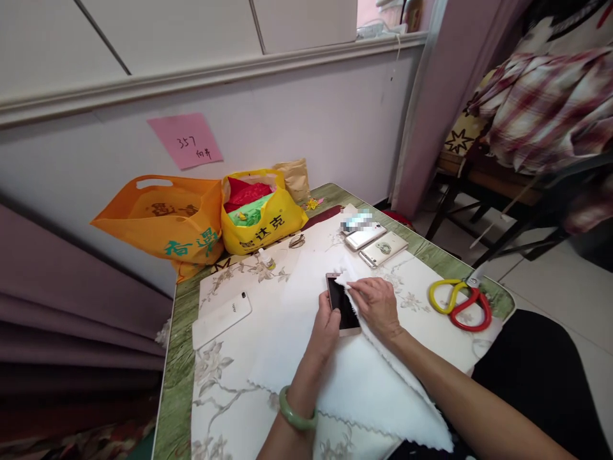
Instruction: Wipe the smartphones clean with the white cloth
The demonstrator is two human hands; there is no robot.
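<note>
The surface (167, 396) carries a white cloth (368, 390) spread from its middle to the near edge; an orange bag (191, 220) and yellow bag (261, 223) stand along the far edge. Scissors (474, 295) lie by the near right corner. The right hand's (378, 303) grip pinches the cloth over part of the screen; the left hand's (327, 322) grip clamps the dark-screened phone (338, 297), above the surface's middle. This phone seems unfinished. Whether the white phone (223, 319) near the left edge is done, I cannot tell.
</note>
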